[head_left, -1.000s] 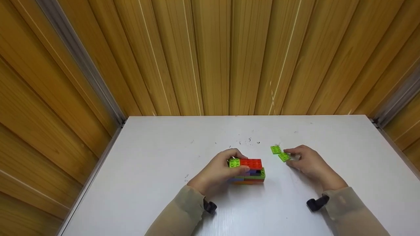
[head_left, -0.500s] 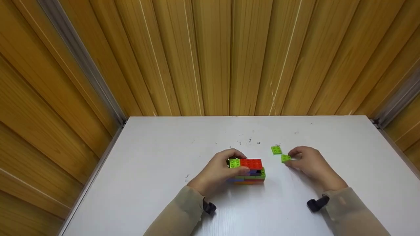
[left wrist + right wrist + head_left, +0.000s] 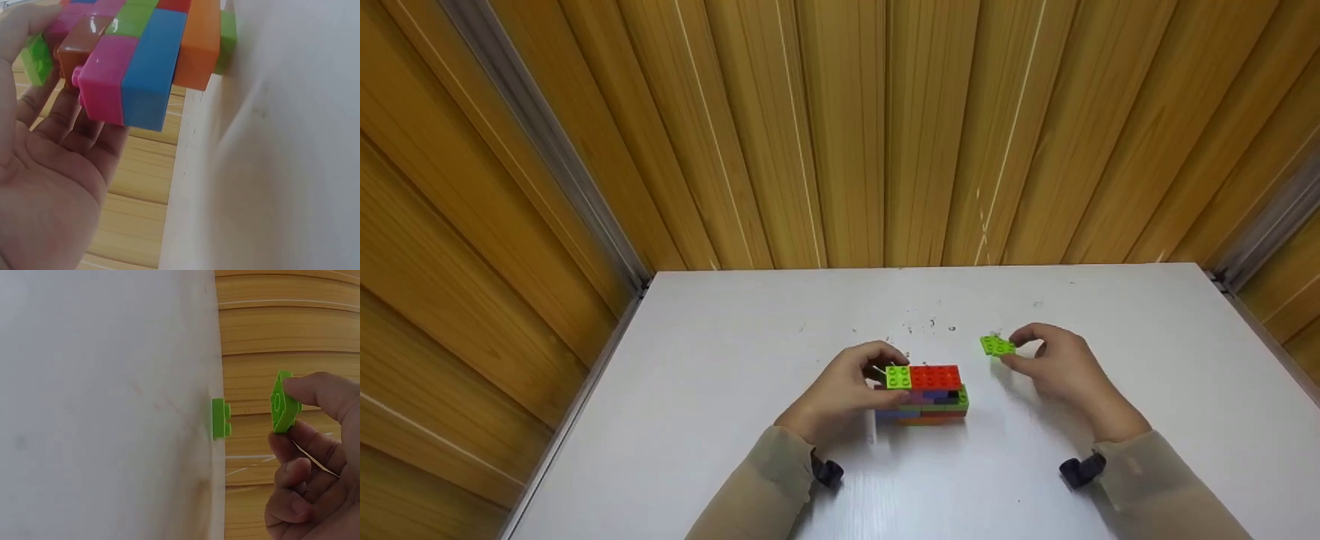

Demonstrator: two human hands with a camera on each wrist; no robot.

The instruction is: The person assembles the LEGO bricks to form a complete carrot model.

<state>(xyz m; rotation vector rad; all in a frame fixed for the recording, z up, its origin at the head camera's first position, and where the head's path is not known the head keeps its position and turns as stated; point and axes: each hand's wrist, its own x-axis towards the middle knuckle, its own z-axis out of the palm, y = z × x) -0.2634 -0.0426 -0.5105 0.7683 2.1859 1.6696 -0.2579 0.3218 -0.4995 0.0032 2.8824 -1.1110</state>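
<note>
My left hand (image 3: 840,386) holds the left end of a stack of building bricks (image 3: 936,377), thumb on the near side and fingers behind. A red brick and a light-green one form its top. In the left wrist view, pink, blue, brown and orange bricks (image 3: 197,50) show at that end. My right hand (image 3: 1061,367) pinches a thin light-green brick (image 3: 285,404) between thumb and fingertips, raised off the table with its hollow underside showing. Below it a second light-green brick (image 3: 218,419) lies studs up; in the head view the held one partly overlaps it.
The white table (image 3: 735,375) bears small dark marks beyond the stack. Wood-look panels (image 3: 847,135) rise behind the table and along its left side. A black wrist device (image 3: 1082,471) sits at the right cuff, another at the left.
My right hand has slid one light-green brick away from the other, then lifted it. My left hand has shifted slightly left along the stack, which stays almost in place.
</note>
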